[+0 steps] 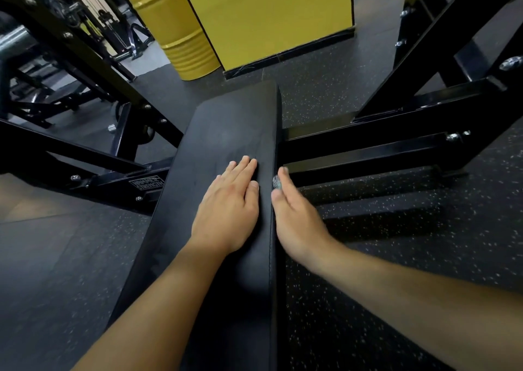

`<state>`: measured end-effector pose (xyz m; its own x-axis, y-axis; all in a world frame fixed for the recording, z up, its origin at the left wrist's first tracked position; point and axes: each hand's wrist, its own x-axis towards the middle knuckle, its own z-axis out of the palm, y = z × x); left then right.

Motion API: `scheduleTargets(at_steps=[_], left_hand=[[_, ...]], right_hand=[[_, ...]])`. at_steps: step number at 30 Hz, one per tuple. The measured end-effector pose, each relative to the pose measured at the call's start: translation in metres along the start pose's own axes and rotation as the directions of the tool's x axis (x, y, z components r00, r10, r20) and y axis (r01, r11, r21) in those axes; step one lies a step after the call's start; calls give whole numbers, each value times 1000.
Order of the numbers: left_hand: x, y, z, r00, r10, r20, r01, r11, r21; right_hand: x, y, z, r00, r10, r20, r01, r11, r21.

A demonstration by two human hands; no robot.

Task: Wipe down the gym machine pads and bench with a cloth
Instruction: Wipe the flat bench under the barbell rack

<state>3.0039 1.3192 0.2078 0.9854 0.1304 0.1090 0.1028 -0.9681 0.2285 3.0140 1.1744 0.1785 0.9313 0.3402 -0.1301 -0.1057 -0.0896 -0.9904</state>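
Your only piece of writing here is the small plate (146, 185) on the black frame rail (121, 178) left of the bench (226, 133); its raised letters sit upside down to you and are too small and dim to read with any confidence. Your left hand (227, 205) lies flat on the black pad of the bench, palm down, fingers straight and together, thumb along the inner side, gripping nothing. Your right hand (294, 215) is turned edge-on against the right side of the bench, fingers extended forward, and a small patch of patterned grey cloth (276, 183) shows just at its fingers, pressed between them and the side of the pad. Most of the cloth is hidden behind that hand, so you cannot see its full shape, and you cannot tell whether the fingers curl round it or only press it flat; the hand is also a little blurred. The near end of the bench runs out of the bottom of the view between your forearms. Black steel beams (396, 121) with bolts cross behind the bench on the right and are cut off at the edge. Beyond the far end of the bench stand a yellow drum (181, 36) and a yellow panel (271, 11), both cropped at the top. The speckled rubber floor (424, 243) lies around everything.
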Motion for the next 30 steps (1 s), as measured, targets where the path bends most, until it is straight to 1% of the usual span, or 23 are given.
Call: scheduleTargets(at_steps=[4, 7, 9, 12, 16, 19, 22, 24, 30], left_hand=[[-1, 1, 0, 1000, 0, -2, 0, 1000, 7], [0, 1, 0, 1000, -4, -6, 4, 1000, 4], [-1, 3, 1, 1000, -5, -8, 5, 1000, -3], [-1, 3, 1, 1000, -2, 3, 2, 1000, -1], [-1, 2, 1, 1000, -6, -2, 6, 1000, -7], [-1, 2, 0, 1000, -1, 4, 1, 1000, -4], [0, -1, -1, 1000, 13, 5, -13, 1000, 13], [1, -3, 0, 1000, 15, 9, -15, 1000, 18], [-2, 1, -1, 1000, 11, -4, -11, 1000, -9]], right_hand=[[-40, 9, 5, 999, 39, 27, -42, 996, 84], [-33, 8, 9, 997, 76, 4, -76, 991, 108], [-20, 5, 8, 997, 76, -28, -73, 992, 104], [14, -1, 4, 995, 74, -73, -70, 996, 55], [74, -17, -2, 988, 110, -106, -112, 994, -15], [91, -24, -4, 987, 120, -109, -131, 986, -100], [79, -26, -2, 991, 103, -83, -118, 972, -202], [64, -23, 2, 992, 92, -83, -109, 968, -228], [2, -10, 12, 989, 95, -110, -109, 985, -137]])
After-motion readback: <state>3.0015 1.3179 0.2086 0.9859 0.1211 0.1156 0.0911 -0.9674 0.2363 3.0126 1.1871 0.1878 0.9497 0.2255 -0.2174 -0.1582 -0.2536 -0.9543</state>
